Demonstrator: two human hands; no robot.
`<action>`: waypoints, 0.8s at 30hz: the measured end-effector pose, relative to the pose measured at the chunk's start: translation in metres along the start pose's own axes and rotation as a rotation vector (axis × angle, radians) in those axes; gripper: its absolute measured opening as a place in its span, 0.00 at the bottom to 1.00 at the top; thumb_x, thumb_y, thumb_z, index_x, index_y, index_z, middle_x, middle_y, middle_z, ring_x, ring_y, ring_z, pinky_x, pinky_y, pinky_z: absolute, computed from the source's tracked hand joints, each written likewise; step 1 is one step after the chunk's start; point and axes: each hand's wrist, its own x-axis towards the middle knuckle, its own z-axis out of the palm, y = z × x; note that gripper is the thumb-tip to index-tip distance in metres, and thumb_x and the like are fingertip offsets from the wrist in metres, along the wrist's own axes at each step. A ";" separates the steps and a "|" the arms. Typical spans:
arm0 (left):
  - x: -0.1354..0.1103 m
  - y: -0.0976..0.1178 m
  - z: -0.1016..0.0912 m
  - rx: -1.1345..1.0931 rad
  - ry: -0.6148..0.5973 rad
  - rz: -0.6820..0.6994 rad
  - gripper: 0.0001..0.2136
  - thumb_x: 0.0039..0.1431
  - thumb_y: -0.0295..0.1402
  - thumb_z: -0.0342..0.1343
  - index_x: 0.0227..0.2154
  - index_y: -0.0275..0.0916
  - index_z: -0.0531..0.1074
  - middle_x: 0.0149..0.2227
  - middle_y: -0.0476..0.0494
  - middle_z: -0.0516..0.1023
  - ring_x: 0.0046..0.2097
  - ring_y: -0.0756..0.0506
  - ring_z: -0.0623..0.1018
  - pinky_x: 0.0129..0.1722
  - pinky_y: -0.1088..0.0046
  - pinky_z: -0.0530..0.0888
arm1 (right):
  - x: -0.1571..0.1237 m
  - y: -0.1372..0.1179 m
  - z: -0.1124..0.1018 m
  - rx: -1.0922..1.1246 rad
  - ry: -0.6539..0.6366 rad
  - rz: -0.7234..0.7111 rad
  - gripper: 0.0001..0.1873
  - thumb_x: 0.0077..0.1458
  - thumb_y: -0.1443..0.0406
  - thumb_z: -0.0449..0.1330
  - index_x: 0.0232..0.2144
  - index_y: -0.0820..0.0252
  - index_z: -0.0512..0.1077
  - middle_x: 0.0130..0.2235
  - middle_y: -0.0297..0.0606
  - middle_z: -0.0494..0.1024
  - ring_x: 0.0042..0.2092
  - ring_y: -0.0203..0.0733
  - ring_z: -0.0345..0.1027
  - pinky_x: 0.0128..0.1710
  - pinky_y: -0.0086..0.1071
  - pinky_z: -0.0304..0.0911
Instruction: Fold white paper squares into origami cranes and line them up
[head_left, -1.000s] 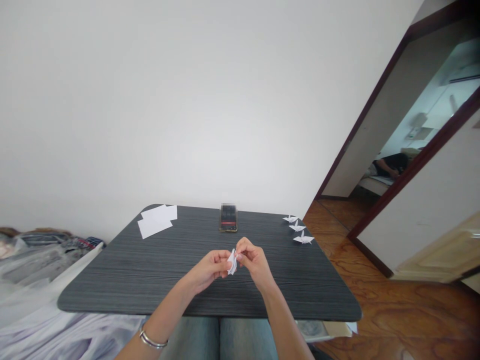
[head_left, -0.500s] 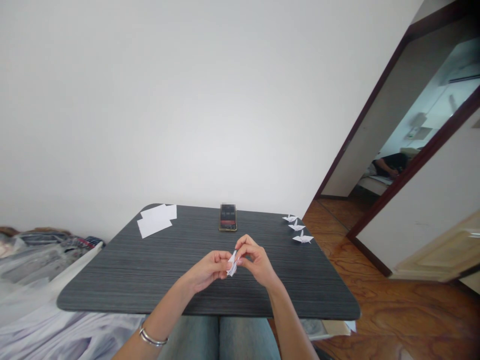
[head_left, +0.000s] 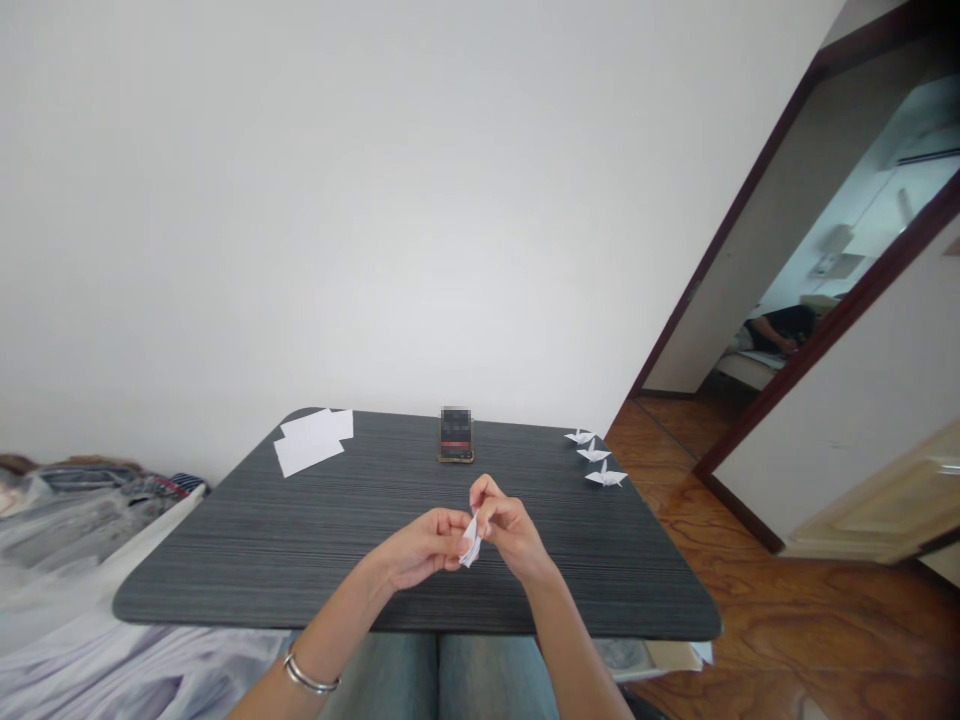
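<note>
A small folded piece of white paper is held between both hands, above the front middle of the dark table. My left hand pinches it from the left, thumb on top. From the right, my right hand grips its upper end between thumb and fingers, covering part of it. Three white paper cranes stand in a row at the table's right edge. Flat white paper sheets overlap one another at the far left corner.
A phone leans upright at the back of the dark wood-grain table, near the white wall. Clothes and plastic bags lie to the left. Through the doorway at right, another person's arm shows.
Both hands have shifted slightly toward me and to the right with the folded paper. The fingers of my right hand have curled closer around its upper end.
</note>
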 end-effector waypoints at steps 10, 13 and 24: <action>-0.002 0.005 0.006 0.089 0.129 0.092 0.13 0.39 0.34 0.64 0.26 0.31 0.70 0.19 0.51 0.67 0.19 0.57 0.61 0.19 0.80 0.54 | 0.001 0.005 0.000 0.046 0.041 -0.032 0.15 0.46 0.54 0.59 0.19 0.58 0.69 0.31 0.36 0.61 0.35 0.40 0.57 0.36 0.33 0.56; 0.001 0.004 0.007 0.125 0.184 0.139 0.13 0.37 0.34 0.65 0.25 0.31 0.70 0.18 0.52 0.68 0.19 0.57 0.61 0.18 0.81 0.54 | 0.002 0.009 0.002 0.070 0.097 -0.046 0.14 0.46 0.55 0.59 0.19 0.58 0.69 0.30 0.35 0.61 0.34 0.39 0.58 0.36 0.32 0.56; 0.011 -0.004 -0.003 0.255 0.635 0.378 0.13 0.36 0.33 0.65 0.24 0.34 0.68 0.17 0.53 0.71 0.20 0.55 0.67 0.22 0.80 0.61 | -0.008 0.024 0.007 -0.041 0.277 0.189 0.10 0.46 0.60 0.60 0.24 0.62 0.68 0.20 0.30 0.68 0.23 0.32 0.60 0.22 0.25 0.55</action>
